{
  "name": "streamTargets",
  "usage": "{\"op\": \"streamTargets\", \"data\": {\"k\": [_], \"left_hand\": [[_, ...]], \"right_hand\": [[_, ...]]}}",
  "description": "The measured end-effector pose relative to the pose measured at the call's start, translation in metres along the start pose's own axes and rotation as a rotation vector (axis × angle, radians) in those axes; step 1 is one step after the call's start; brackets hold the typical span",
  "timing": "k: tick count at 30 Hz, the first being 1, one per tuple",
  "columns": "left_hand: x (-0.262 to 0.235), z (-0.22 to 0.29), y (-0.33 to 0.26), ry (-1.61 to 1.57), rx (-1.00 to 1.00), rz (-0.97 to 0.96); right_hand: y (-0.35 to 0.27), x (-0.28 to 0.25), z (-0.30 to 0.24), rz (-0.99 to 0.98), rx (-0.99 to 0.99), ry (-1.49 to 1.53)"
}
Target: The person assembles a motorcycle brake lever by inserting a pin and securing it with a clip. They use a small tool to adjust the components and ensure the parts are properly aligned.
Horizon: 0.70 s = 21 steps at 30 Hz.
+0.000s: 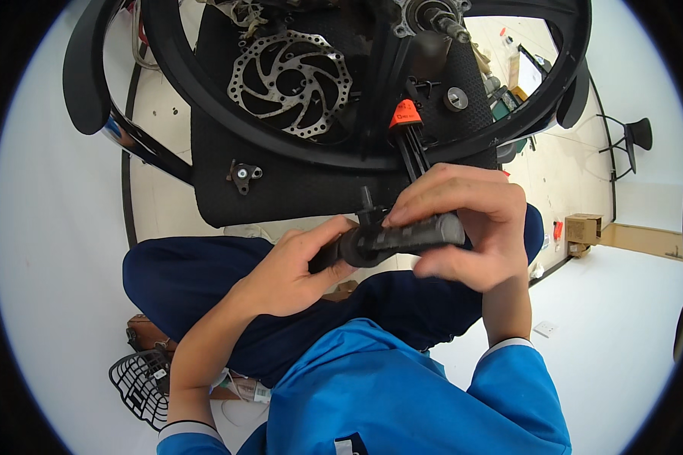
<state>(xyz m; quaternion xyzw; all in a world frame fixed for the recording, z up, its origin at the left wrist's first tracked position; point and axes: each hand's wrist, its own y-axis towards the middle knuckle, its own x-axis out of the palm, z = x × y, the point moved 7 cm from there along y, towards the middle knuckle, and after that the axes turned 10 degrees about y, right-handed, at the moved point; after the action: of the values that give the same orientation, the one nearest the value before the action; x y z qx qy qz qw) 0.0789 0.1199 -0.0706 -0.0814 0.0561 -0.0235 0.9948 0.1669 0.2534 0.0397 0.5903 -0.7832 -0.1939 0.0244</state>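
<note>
Both hands meet over the person's lap on one thing: a dark cylindrical handlebar grip piece (402, 236), grey-black and ribbed, with a short black stub standing up from it near its left part.

Its long axis runs roughly left to right, tilted a little so that the right end sits higher. The right hand (463, 227) lies along that axis. Its fingers curl over the top of the cylinder and its thumb passes underneath, so this grip is closed round the right half, with only the pale end face showing past the fingers. The left hand (296, 265) comes in from the lower left and takes the other end. Its thumb (334, 227) presses on top near the stub, and the other fingers wrap below, also closed on the piece. The two grips sit just beside each other along the cylinder, nearly touching at the middle, so neither hand is the nearer one.

Just beyond the right grip, a black tool with an orange cap (406, 115) rises toward a black mesh chair seat (296, 189). On the seat lie a disc brake rotor (290, 82) and a small bracket (243, 174), well apart from both hands, with a large black wheel rim (205, 98) arching over them.
</note>
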Motion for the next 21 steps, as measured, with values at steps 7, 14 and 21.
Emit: {"op": "streamTargets", "data": {"k": [7,14,21], "left_hand": [[0.004,-0.010,0.000,-0.086,-0.139,-0.007],[-0.014,-0.010,-0.002,0.027,-0.142,0.203],[-0.033,0.015,-0.010,0.551,0.120,0.702]], "right_hand": [[-0.005,-0.003,0.030,0.292,0.155,-0.032],[0.008,0.004,0.037,0.314,0.113,0.049],[0.016,0.028,0.039,0.324,0.082,0.668]]}}
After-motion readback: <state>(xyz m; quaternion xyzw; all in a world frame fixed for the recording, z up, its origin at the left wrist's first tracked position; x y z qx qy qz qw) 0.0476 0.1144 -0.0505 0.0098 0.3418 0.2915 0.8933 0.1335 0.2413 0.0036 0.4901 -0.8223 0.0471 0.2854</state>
